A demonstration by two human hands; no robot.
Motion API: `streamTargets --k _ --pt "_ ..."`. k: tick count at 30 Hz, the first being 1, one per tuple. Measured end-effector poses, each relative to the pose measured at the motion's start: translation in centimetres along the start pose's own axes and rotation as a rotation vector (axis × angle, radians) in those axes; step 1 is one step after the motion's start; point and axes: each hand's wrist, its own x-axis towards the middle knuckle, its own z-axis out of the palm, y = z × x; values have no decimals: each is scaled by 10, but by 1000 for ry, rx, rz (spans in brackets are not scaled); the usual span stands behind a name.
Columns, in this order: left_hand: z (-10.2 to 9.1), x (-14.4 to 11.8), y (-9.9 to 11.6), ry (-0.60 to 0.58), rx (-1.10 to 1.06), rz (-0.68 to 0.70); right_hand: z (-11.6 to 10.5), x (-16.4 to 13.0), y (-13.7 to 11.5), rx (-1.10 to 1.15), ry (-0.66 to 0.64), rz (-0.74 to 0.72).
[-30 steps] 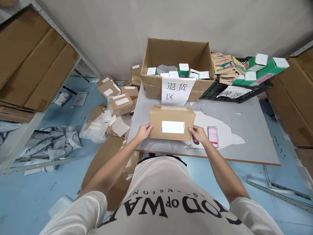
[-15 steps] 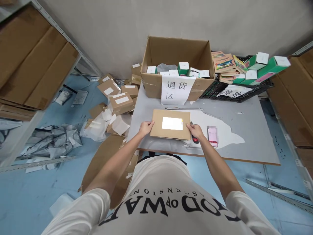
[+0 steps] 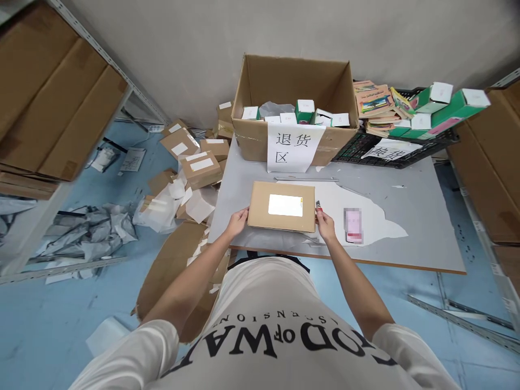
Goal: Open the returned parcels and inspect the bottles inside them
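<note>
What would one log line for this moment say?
left hand: holds parcel's left edge | right hand: holds right edge | parcel: flat on table, label up | phone: beside right hand

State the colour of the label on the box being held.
White, on the brown box; seen in the head view.

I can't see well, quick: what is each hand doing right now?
Left hand: closed on the left edge of the cardboard box.
Right hand: closed on the box's right edge.
</note>
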Motion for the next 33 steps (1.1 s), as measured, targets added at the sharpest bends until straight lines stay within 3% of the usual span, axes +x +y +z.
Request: streamTargets --k 3,8,15,19,24,28,33 --pt "7 -12 -23 43 -80 -45 4 -17 16 180 24 18" --pt "18 -28 -39 -65 -100 57 17 -38 26 172 -237 -83" --pt "27 -27 -32 -26 -93 62 25 -40 15 166 -160 -42" --pt "16 -26 -10 14 104 107 14 -36 -2 83 -127 -59" --pt "-1 -21 41 102 464 135 -10 -22 -40 -143 -88 -102" --pt "-8 -11 75 178 524 165 -25 -11 -74 -355 -26 -135" --pt "-8 6 91 203 458 148 -30 3 -94 -443 -26 -118"
